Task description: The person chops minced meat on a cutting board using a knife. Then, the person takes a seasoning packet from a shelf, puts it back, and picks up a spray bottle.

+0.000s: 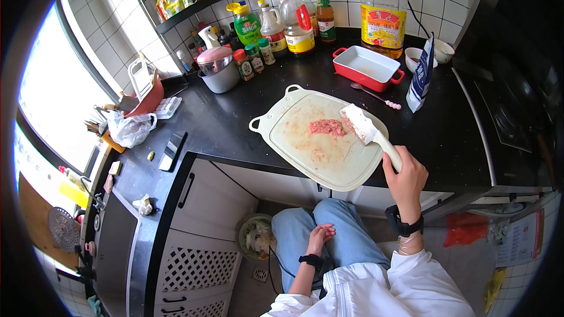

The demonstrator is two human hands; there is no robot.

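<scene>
My right hand (406, 173) is closed around the pale handle of a broad white-bladed cleaver (365, 128). Bits of minced meat cling to its blade, which is over the right part of a cream cutting board (288, 135). Just left of the blade, a small heap of pink minced meat (327, 127) lies on the board, with smears and scraps around it. Down on my lap, my left hand (321, 235) rests on the jeans with loosely bent fingers, and nothing shows in it.
Behind the board stand a red baking dish (369, 68), a spoon (376, 95), a blue-white packet (420, 76), an oil jug (383, 17) and several sauce bottles (296, 23). A food chopper (218, 67) and a phone (172, 152) are on the left counter. A waste bin (256, 236) stands below.
</scene>
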